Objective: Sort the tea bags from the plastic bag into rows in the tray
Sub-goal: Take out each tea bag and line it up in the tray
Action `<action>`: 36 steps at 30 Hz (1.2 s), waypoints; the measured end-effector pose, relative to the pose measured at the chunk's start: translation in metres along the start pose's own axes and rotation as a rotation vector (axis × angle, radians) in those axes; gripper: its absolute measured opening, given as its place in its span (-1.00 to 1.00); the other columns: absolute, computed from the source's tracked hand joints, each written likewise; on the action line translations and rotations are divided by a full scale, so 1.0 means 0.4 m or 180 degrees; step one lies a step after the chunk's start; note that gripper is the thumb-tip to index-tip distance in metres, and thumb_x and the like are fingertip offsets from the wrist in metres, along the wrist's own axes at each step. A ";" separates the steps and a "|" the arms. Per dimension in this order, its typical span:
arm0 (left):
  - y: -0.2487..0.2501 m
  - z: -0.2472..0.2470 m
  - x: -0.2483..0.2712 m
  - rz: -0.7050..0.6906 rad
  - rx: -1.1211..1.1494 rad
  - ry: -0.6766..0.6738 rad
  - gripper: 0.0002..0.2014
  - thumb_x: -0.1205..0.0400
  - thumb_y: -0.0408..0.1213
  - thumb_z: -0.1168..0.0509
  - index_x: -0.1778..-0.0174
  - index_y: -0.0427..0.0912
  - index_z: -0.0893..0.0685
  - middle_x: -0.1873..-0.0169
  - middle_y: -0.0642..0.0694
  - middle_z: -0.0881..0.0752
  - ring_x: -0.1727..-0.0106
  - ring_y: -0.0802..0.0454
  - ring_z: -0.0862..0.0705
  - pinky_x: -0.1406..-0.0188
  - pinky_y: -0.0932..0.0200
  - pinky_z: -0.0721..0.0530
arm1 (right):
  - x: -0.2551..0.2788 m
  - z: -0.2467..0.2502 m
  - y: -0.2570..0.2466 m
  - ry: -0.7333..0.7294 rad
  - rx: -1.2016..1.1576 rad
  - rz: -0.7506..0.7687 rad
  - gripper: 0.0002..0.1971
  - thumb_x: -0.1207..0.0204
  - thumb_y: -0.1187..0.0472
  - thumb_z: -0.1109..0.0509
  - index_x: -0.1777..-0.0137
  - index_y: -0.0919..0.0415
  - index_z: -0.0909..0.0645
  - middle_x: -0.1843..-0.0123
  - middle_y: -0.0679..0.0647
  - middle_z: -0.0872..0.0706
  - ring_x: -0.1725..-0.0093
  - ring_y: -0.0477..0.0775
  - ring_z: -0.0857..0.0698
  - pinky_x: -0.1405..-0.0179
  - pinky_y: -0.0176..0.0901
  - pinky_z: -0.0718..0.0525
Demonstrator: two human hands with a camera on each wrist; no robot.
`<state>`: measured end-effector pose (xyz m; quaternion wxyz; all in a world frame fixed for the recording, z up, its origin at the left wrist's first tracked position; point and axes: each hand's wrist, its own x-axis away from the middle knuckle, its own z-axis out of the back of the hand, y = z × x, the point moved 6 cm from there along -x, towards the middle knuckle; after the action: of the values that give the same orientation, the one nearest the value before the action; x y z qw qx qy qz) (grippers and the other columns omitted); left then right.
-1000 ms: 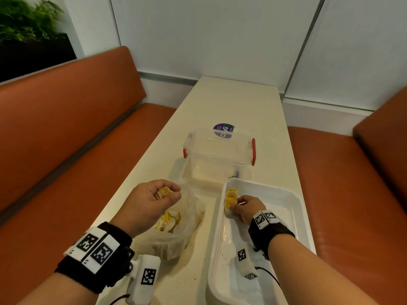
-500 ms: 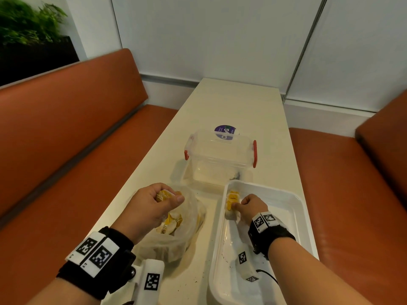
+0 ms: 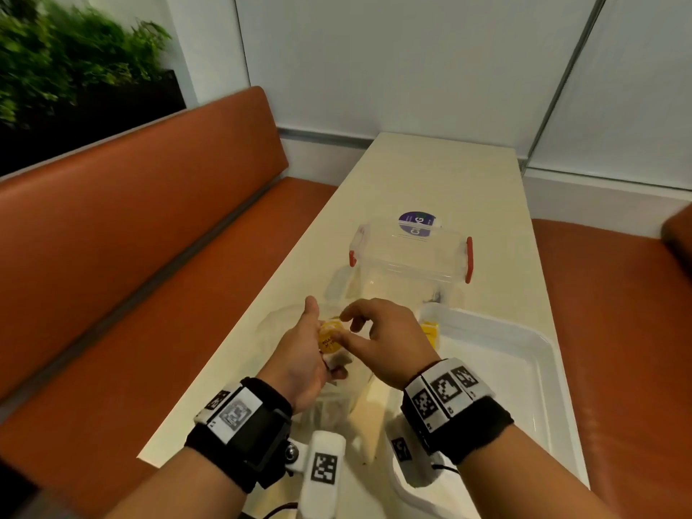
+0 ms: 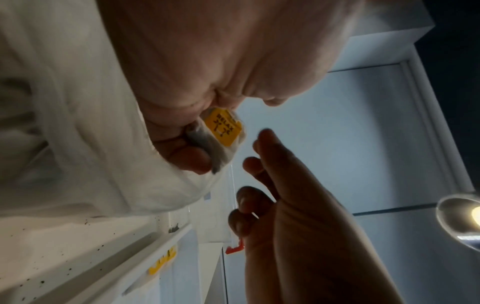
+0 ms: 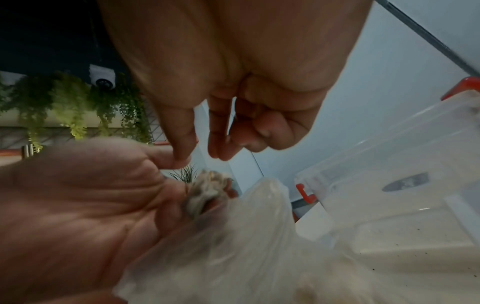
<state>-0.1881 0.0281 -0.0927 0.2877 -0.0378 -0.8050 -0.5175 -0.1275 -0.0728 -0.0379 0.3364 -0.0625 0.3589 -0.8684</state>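
Note:
My left hand (image 3: 299,354) is raised above the clear plastic bag (image 3: 337,402) and grips a tea bag (image 3: 329,340) with a yellow tag (image 4: 223,129) in its curled fingers (image 4: 187,156). My right hand (image 3: 389,339) reaches across to it with thumb and forefinger apart. In the left wrist view its fingertips (image 4: 262,135) stay just short of the tag and hold nothing. The white tray (image 3: 524,354) lies to the right. One yellow-tagged tea bag (image 3: 430,331) lies in its far left corner. More tea bags inside the plastic bag (image 5: 233,246) are blurred.
A clear storage box (image 3: 408,256) with red latches stands just beyond the tray and bag, with a round purple sticker (image 3: 415,222) behind it. Orange benches run along both sides of the narrow cream table (image 3: 430,174). Dark crumbs speckle the table by the tray rim (image 4: 124,259).
My right hand let go of the tea bag in the tray's corner and swung left to meet my left hand. My left hand lifted its tea bag up out of the plastic bag.

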 end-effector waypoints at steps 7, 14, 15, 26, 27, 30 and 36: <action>0.004 -0.033 0.014 -0.0030 0.0131 -0.0155 -0.29 -0.68 0.29 0.13 -0.32 -0.26 -0.55 0.28 -0.18 -0.64 0.30 -0.03 -0.59 0.36 0.07 -0.48 | 0.005 -0.011 0.006 -0.0071 -0.0121 -0.0117 -0.95 -0.50 0.10 -0.45 0.10 -0.07 -0.63 0.13 -0.18 -0.68 0.27 -0.26 -0.54 0.24 -0.41 -0.44; -0.015 -0.030 0.003 0.0206 0.0656 -0.0232 -0.25 -0.66 0.32 0.03 -0.44 -0.32 -0.46 0.34 -0.17 -0.61 0.36 -0.03 -0.56 0.42 0.10 -0.55 | 0.018 0.003 0.024 0.0033 -0.0576 -0.0201 -0.86 -0.44 0.14 -0.53 0.22 -0.13 -0.65 0.24 -0.27 -0.65 0.38 -0.18 -0.54 0.33 -0.41 -0.46; -0.017 -0.031 0.002 0.0233 0.0702 -0.0260 -0.25 -0.66 0.32 0.02 -0.42 -0.32 -0.47 0.36 -0.16 -0.61 0.38 -0.02 -0.55 0.41 0.10 -0.55 | 0.020 0.007 0.028 0.0039 -0.0657 -0.0220 -0.84 -0.42 0.14 -0.55 0.24 -0.14 -0.65 0.30 -0.29 -0.64 0.41 -0.18 -0.52 0.35 -0.42 -0.44; 0.100 -0.005 0.027 -0.1366 -0.0838 -0.0329 -0.69 -0.39 -0.11 -0.59 0.11 -0.12 -0.65 0.41 -0.09 -0.47 0.51 0.10 -0.36 0.62 0.25 -0.34 | 0.029 0.093 0.056 0.0180 -0.2063 -0.0350 -0.87 -0.46 0.36 -0.51 0.25 0.16 -0.66 0.37 -0.03 -0.63 0.52 -0.28 -0.49 0.49 -0.50 -0.40; 0.115 -0.016 0.036 -0.1546 -0.1167 -0.0413 -0.74 -0.42 -0.19 -0.58 0.07 -0.13 -0.69 0.43 -0.07 -0.50 0.55 0.13 -0.38 0.62 0.30 -0.37 | 0.029 0.101 0.054 0.0189 -0.2097 -0.0327 -0.88 -0.46 0.37 -0.51 0.24 0.18 -0.66 0.37 -0.01 -0.63 0.52 -0.28 -0.50 0.49 -0.50 -0.41; 0.137 -0.053 0.047 -0.1836 -0.1849 -0.0490 -0.86 -0.54 -0.27 -0.48 0.04 -0.24 -0.75 0.55 0.13 -0.57 0.61 0.26 -0.43 0.58 0.45 -0.38 | 0.034 0.119 0.056 0.0294 -0.2228 -0.0264 -0.88 -0.45 0.41 -0.50 0.23 0.22 -0.65 0.40 -0.07 -0.64 0.51 -0.29 -0.52 0.49 -0.52 -0.43; 0.140 -0.093 0.051 -0.1849 -0.1864 -0.0447 -0.89 -0.58 -0.37 -0.42 0.08 -0.36 -0.73 0.64 0.16 -0.56 0.66 0.29 -0.45 0.60 0.52 -0.37 | 0.053 0.119 0.082 0.0179 -0.2068 -0.0357 -0.94 -0.53 0.34 -0.44 0.14 0.20 -0.72 0.54 -0.21 -0.60 0.56 -0.26 -0.46 0.50 -0.48 -0.39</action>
<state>-0.1690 0.0173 -0.0259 0.0514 0.0755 -0.6187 -0.7803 -0.1094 -0.1309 -0.0276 0.2405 -0.1621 0.6223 -0.7270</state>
